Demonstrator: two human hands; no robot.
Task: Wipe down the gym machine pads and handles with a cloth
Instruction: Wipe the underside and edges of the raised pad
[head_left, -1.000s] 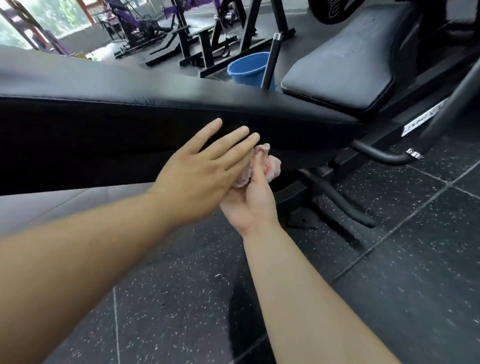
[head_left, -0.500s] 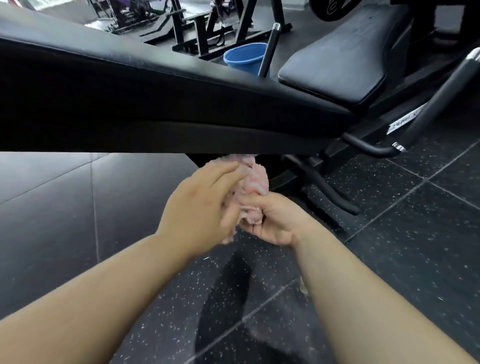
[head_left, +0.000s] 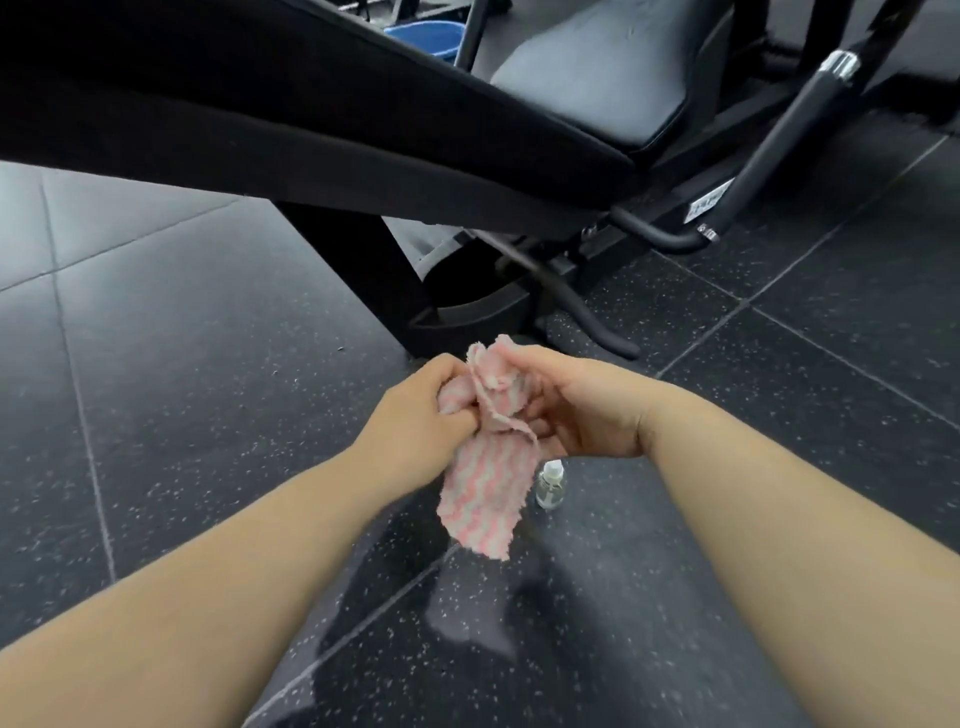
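Both hands, left hand and right hand, grip the pink cloth bunched below the bench pad; refolding to a flat, clean face is advised before wiping resumes.

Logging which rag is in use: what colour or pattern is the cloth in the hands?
The cloth is pink-and-white striped, clearest in the head view.

Pad overhead, bottle below.

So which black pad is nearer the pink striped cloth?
The long black vinyl pad slanting in from the left; the shorter black seat pad sits beyond it.
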